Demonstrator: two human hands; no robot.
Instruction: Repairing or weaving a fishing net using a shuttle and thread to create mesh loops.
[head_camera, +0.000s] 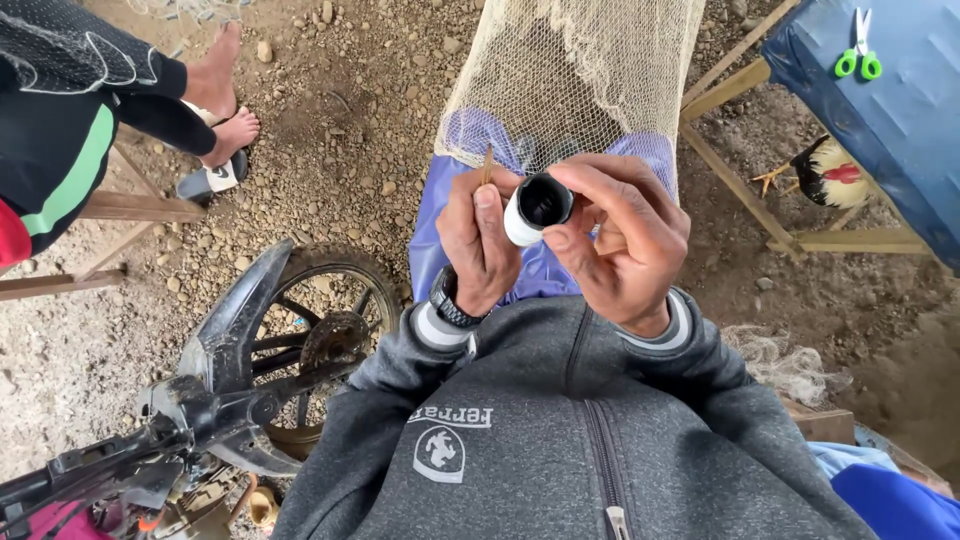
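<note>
Head view showed the right hand (625, 240) with its grip closed around a white spool (530, 208), held just above the lap. The spool's long axis ran roughly toward the camera, its dark hollow end facing up. The left hand (478, 245), just left of that grip, pinched a thin stick (488, 163) upright, its tip pointing away toward the net (570, 70) beyond. Judging by this, thread was being handled between spool and stick; steady alignment seemed needed next.
</note>
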